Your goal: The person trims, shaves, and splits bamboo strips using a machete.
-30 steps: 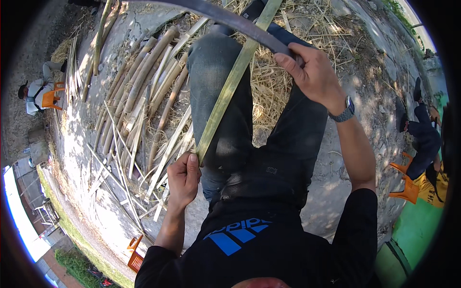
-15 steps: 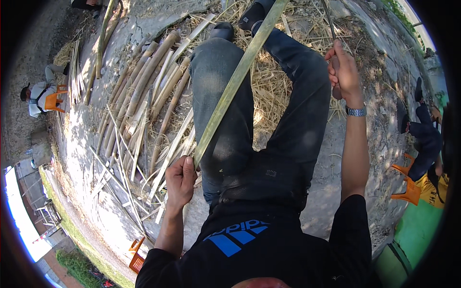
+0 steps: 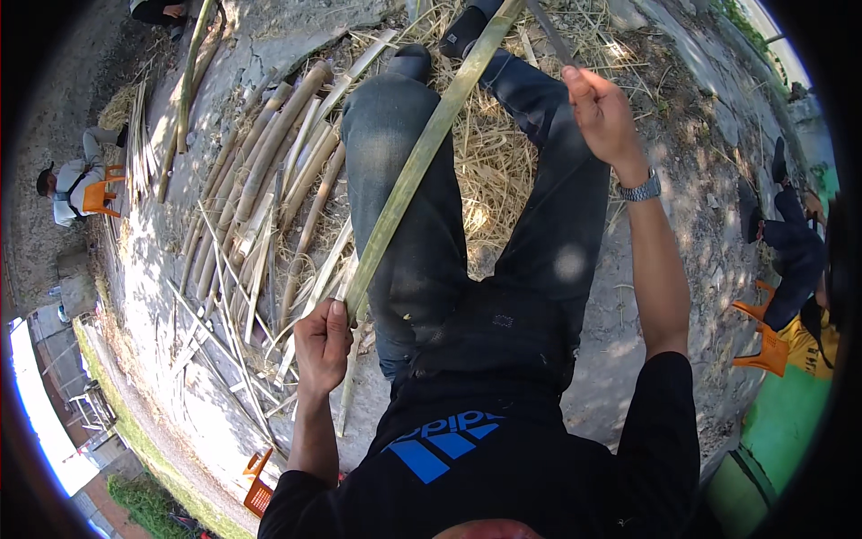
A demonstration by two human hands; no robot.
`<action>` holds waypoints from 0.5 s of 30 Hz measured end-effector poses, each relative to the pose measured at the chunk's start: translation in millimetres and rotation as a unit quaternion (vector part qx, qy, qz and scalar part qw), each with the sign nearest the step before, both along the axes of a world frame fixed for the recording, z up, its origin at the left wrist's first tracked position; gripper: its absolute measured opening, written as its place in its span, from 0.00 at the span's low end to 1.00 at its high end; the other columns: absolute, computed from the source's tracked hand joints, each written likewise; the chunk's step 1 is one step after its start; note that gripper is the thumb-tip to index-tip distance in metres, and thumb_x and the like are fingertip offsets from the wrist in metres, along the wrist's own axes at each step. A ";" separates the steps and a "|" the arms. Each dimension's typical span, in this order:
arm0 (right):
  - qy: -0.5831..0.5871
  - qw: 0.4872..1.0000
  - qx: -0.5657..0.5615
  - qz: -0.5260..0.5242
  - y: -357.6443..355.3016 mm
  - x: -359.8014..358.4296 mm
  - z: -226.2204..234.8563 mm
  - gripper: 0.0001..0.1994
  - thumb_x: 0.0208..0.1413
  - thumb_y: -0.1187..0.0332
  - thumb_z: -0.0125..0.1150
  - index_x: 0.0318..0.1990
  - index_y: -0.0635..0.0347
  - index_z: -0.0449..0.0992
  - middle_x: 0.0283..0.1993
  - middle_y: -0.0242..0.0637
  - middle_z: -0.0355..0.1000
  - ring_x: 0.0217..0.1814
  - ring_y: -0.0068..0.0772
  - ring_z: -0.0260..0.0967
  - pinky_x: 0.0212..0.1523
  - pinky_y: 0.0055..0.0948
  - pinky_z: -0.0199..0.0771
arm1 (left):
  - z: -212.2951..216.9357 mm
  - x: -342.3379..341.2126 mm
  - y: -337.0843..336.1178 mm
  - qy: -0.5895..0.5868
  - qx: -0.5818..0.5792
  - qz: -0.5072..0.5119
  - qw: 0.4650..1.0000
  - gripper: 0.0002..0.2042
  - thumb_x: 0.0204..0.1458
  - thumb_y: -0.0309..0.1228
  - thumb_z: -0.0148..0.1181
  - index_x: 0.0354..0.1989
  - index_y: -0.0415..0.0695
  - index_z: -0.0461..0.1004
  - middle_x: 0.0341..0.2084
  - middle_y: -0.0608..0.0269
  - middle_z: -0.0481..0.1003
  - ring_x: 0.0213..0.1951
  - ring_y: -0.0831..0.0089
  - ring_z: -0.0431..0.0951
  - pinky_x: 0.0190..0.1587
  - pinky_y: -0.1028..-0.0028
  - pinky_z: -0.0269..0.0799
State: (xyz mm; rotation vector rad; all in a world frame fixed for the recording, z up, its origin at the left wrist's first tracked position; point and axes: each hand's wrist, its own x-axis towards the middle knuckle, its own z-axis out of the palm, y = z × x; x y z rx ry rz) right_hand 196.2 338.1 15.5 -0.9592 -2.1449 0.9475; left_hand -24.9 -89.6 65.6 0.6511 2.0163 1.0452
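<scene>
Left hand (image 3: 323, 346) grips near end of green bamboo strip (image 3: 422, 162); strip runs toward 1 o'clock across left thigh. Right hand (image 3: 603, 112) raised at 1 o'clock, closed around dark blade (image 3: 549, 31). Bamboo poles (image 3: 269, 171) piled at 10 o'clock, straw (image 3: 489, 162) between legs.

The person sits with both legs stretched out ahead, knees apart, in dark grey trousers. The left hand (image 3: 323, 346) is low, close beside the left thigh, fingers curled into a closed fist with the thumb on top; the bare left forearm runs back toward the body from it. The right hand (image 3: 603, 112) is raised well out above the right knee, its fingers bent and pinched together. The right arm is nearly straight, bare to the black sleeve, with a silver metal wristwatch (image 3: 640, 189) at the wrist.
</scene>
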 end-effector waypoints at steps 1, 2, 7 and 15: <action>0.020 0.996 -0.068 -0.052 17.4 9.3 -3.7 0.31 0.69 0.38 0.50 0.27 0.59 0.72 0.14 0.26 0.59 0.15 0.18 0.59 0.18 0.26 0.57 | -2.6 -2.8 -2.5 0.001 -0.013 -0.003 1.000 0.23 0.72 0.44 0.48 0.27 0.39 0.72 0.12 0.73 0.64 0.16 0.85 0.61 0.19 0.78 0.55; 0.022 0.996 -0.065 -0.050 25.0 19.2 -5.1 0.31 0.69 0.38 0.50 0.27 0.59 0.72 0.14 0.26 0.59 0.15 0.18 0.59 0.18 0.26 0.57 | -5.4 -2.7 -5.4 0.003 -0.010 0.000 1.000 0.23 0.72 0.44 0.48 0.27 0.39 0.72 0.12 0.73 0.64 0.16 0.85 0.61 0.19 0.78 0.55; 0.147 0.943 -0.279 -0.109 22.1 31.4 -1.3 0.29 0.69 0.38 0.48 0.30 0.56 0.70 0.16 0.24 0.60 0.13 0.15 0.54 0.14 0.20 0.54 | -7.4 -3.6 -12.2 -0.049 -0.010 0.019 0.999 0.23 0.72 0.43 0.48 0.27 0.39 0.72 0.13 0.74 0.63 0.16 0.86 0.59 0.20 0.78 0.52; 0.218 0.879 -0.422 0.044 -25.8 17.4 26.1 0.26 0.71 0.44 0.50 0.39 0.63 0.73 0.19 0.24 0.59 0.12 0.14 0.52 0.14 0.20 0.55 | 0.7 -8.4 29.7 -0.326 0.122 -0.078 0.934 0.21 0.69 0.45 0.49 0.48 0.35 0.73 0.16 0.70 0.65 0.16 0.84 0.58 0.20 0.80 0.50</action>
